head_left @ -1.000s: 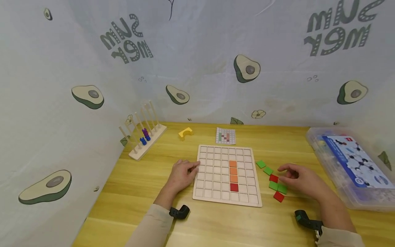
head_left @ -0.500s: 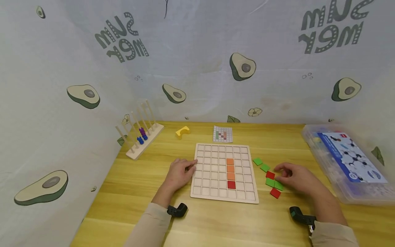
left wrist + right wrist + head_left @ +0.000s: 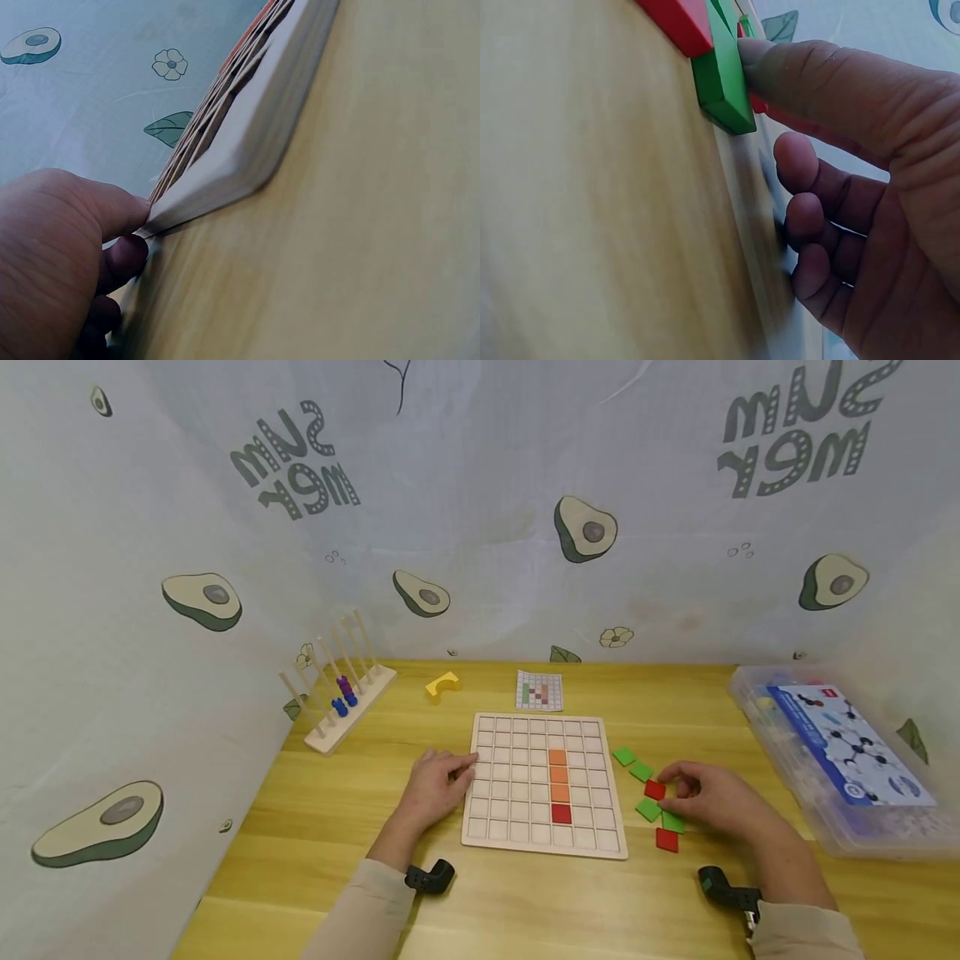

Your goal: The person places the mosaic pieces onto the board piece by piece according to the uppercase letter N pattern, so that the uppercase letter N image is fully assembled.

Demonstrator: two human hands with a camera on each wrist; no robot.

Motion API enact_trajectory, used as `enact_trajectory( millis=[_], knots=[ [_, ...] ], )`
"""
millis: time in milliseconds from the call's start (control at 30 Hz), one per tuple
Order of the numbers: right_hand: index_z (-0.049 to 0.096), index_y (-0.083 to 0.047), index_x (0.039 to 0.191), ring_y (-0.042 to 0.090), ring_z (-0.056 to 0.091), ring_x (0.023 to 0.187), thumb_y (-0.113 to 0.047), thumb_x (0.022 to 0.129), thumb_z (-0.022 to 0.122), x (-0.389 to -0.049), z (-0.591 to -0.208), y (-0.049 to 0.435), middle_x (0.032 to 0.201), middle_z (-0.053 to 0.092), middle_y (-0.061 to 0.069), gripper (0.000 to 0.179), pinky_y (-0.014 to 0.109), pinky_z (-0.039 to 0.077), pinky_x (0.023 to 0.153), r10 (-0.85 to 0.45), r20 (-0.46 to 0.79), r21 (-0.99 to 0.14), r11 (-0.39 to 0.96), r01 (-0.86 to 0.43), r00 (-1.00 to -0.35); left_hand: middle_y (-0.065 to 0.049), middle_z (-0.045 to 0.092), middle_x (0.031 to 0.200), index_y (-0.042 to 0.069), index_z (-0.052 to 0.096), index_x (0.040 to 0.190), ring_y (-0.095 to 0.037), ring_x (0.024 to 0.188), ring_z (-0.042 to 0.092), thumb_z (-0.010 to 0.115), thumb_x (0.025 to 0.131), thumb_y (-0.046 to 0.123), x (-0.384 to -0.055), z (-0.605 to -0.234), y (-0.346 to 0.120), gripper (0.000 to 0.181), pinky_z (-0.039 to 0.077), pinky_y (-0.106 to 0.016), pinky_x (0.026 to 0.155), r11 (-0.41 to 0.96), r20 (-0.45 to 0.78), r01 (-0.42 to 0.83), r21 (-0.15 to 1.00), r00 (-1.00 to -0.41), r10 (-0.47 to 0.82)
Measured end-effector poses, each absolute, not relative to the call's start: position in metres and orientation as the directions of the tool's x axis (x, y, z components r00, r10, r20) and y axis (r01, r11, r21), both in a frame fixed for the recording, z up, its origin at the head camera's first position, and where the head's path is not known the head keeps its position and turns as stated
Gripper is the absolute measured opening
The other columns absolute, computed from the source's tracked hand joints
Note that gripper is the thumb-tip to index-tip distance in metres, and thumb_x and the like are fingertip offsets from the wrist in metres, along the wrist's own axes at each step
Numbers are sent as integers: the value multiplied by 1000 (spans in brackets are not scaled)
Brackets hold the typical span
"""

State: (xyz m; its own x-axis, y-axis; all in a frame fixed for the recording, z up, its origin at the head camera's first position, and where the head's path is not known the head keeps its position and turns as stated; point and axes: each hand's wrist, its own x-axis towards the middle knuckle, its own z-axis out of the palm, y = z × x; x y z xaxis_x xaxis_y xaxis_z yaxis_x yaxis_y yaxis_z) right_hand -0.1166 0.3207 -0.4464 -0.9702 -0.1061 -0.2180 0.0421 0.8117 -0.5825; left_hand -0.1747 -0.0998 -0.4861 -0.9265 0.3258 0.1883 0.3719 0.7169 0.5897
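A pale wooden grid board (image 3: 495,833) lies flat on the table, with several orange tiles (image 3: 558,774) and one red tile (image 3: 561,813) stacked in a single column. My left hand (image 3: 432,789) rests beside the board's left edge (image 3: 225,176), its fingertips touching it. Right of the board, my right hand (image 3: 712,797) pinches a red tile (image 3: 655,790) between thumb and index finger. Close to that thumb lies a green tile (image 3: 724,86); another green tile (image 3: 648,810) is just left of it. A second loose red tile (image 3: 667,840) lies nearest me.
Two more green tiles (image 3: 624,757) lie by the board's right edge. Behind the board is a small printed pattern card (image 3: 539,691). A yellow arch block (image 3: 442,686) and a peg rack (image 3: 352,710) with beads stand back left. A clear plastic box (image 3: 810,810) occupies the right side.
My right hand has moved down onto the loose tiles, its thumb and index finger closing round a red one. The neighbouring green tiles have shifted slightly apart. My left hand stays at the board.
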Motion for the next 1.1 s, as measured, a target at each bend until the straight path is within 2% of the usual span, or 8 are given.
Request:
enact_trajectory(
  millis=[300,833,1100],
  knots=[
    [68,-8,117,19,48,77,-24,92,74,-115,-447,319,89,55,3,30,28,38,65,-92,-223,-576,816,55,-970,2,75,94,19,74,128,-10,76,43,66,99,23,-173,-485,-100,30,35,-28,77,718,192,369,590,-928,319],
    [68,-5,119,19,50,79,-28,94,73,-118,-448,322,89,57,4,34,29,39,66,-79,-236,-560,826,69,-969,3,74,91,19,74,128,-9,74,42,66,99,23,-171,-486,-100,30,34,-27,75,722,194,368,586,-929,316],
    [68,-4,122,17,50,76,-31,94,73,-116,-439,316,87,59,2,39,27,39,62,-72,-182,-550,834,41,-981,3,75,94,21,73,130,-9,76,43,65,100,25,-173,-487,-100,31,35,-27,75,728,180,362,582,-931,319]
  ],
)
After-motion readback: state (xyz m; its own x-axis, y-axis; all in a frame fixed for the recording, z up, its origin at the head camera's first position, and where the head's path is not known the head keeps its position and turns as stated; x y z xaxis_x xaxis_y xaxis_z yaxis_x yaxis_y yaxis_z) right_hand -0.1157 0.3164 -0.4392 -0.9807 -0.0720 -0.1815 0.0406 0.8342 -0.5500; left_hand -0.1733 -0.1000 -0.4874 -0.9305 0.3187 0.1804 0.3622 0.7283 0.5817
